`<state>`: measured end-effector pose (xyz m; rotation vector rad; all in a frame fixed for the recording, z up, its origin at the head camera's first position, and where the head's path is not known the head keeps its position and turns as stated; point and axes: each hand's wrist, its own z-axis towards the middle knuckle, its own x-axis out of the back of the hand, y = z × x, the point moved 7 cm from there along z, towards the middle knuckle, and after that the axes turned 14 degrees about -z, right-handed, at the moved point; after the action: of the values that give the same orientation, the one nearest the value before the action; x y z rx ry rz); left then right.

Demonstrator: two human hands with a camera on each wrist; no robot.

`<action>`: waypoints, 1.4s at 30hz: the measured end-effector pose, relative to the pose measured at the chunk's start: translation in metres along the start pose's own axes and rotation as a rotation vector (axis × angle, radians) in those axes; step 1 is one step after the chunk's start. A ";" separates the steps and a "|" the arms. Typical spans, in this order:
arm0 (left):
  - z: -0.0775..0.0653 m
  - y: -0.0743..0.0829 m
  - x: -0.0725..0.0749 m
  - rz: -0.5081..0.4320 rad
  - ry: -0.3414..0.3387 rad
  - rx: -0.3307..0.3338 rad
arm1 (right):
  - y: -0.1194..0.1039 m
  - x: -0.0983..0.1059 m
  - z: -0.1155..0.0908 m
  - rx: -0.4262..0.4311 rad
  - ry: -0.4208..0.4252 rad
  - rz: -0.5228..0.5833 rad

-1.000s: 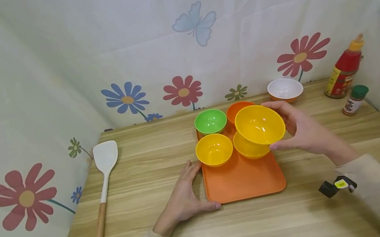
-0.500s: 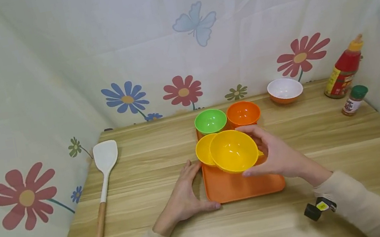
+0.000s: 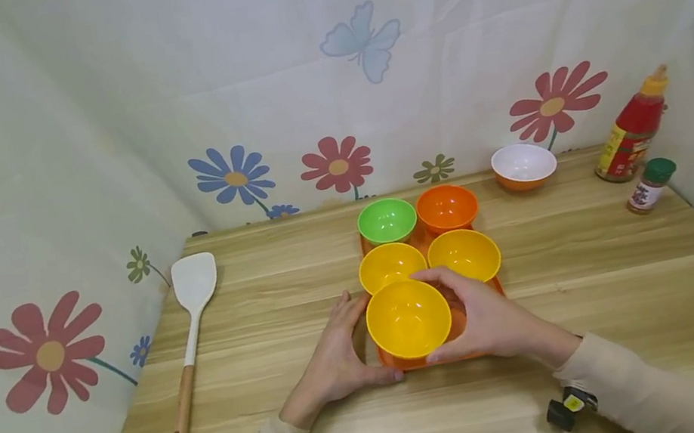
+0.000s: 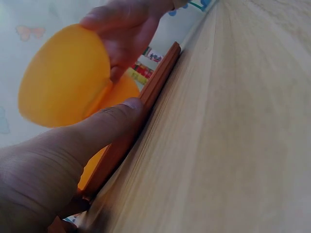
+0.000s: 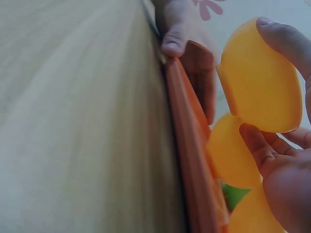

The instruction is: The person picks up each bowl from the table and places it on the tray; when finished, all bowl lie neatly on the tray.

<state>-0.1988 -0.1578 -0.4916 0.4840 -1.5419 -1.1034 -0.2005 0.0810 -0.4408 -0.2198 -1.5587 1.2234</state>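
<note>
My right hand (image 3: 491,319) grips a yellow bowl (image 3: 409,319) at its right side, thumb near the front and fingers behind. In the right wrist view this bowl (image 5: 262,80) is tilted and raised above the front left of the orange tray (image 3: 457,320). My left hand (image 3: 335,352) rests at the tray's front left corner, thumb on the front edge and the other fingers reaching along the left side. Behind the held bowl, two more yellow bowls (image 3: 464,256) stand side by side on the tray. A green bowl (image 3: 387,220) and an orange bowl (image 3: 447,207) form the back row.
A white spatula (image 3: 195,282) with a wooden handle lies on the left of the wooden table (image 3: 282,281). At the back right stand a white-lined orange bowl (image 3: 523,165), a red sauce bottle (image 3: 632,129) and a green-capped spice jar (image 3: 650,185). A flowered curtain (image 3: 267,69) closes off the back.
My right hand has carried the yellow bowl leftward and toward me, from over the right yellow bowl to the tray's front left. My left hand has stayed at the tray's corner.
</note>
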 end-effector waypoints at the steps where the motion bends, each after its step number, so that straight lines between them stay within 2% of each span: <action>1: 0.000 0.000 0.000 -0.001 0.000 -0.004 | 0.001 -0.002 0.000 0.000 0.000 -0.007; 6: 0.002 0.002 -0.001 -0.009 0.001 -0.024 | 0.005 -0.009 -0.001 0.007 0.005 -0.064; 13: 0.002 0.002 -0.001 0.004 0.002 -0.013 | 0.010 -0.015 -0.001 0.004 0.003 -0.122; 18: 0.002 0.003 0.000 0.006 -0.002 -0.012 | 0.014 -0.018 0.000 -0.013 -0.011 -0.125; 25: 0.003 0.001 -0.001 0.014 -0.001 0.003 | 0.013 -0.020 0.000 0.011 -0.028 -0.098; 32: 0.003 0.002 -0.001 0.018 -0.002 0.003 | 0.014 -0.020 0.000 0.004 -0.043 -0.120; 38: 0.002 0.001 -0.001 0.013 -0.006 0.008 | 0.012 -0.016 0.000 0.005 -0.064 -0.142; 42: 0.001 0.002 -0.001 0.011 -0.008 0.012 | 0.008 -0.010 0.000 0.011 -0.074 -0.096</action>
<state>-0.1988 -0.1559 -0.4908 0.4797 -1.5571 -1.0891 -0.2004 0.0778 -0.4530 -0.0923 -1.6074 1.1766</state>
